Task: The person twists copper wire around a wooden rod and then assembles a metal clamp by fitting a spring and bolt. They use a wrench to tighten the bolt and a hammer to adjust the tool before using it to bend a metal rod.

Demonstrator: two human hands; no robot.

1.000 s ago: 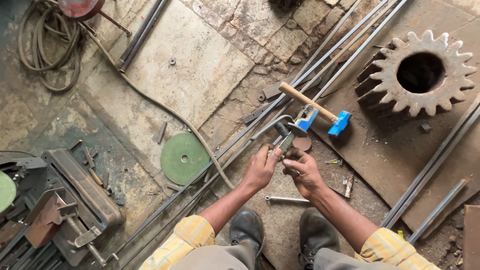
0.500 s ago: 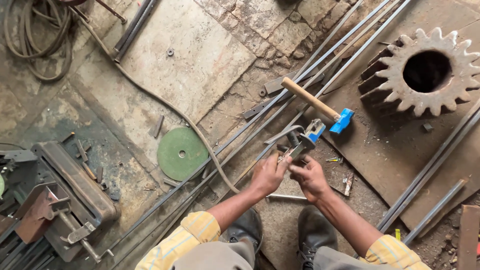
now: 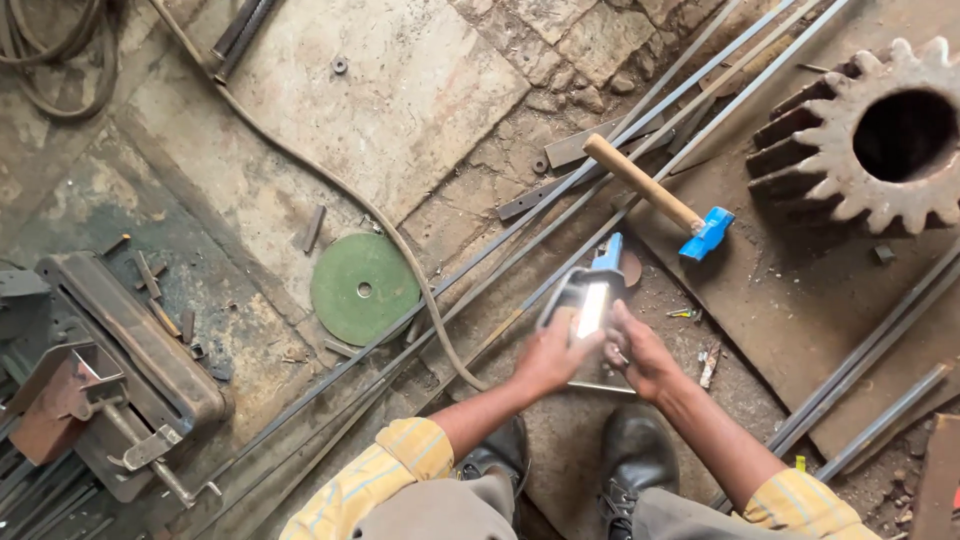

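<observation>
My left hand point(image 3: 547, 357) and my right hand point(image 3: 636, 351) are both closed on a shiny metal square tool point(image 3: 588, 297) with a blue part at its far end, held above the floor in front of my black shoes point(image 3: 627, 460). Light glares off its flat face. Just beyond it lies a hammer point(image 3: 660, 200) with a wooden handle and a blue head, resting on a rusty steel plate point(image 3: 800, 300). Long thin steel bars point(image 3: 470, 290) run diagonally under my hands.
A large rusty gear wheel point(image 3: 880, 140) sits at the upper right. A green cutting disc point(image 3: 364, 288) lies on the stone floor, with a hose point(image 3: 330, 190) curving past it. A rusty machine base point(image 3: 110, 370) with scrap is at the left.
The view has shifted closer. Both hands have tilted the metal square up, so its flat face now catches the light. The hammer has stayed where it was.
</observation>
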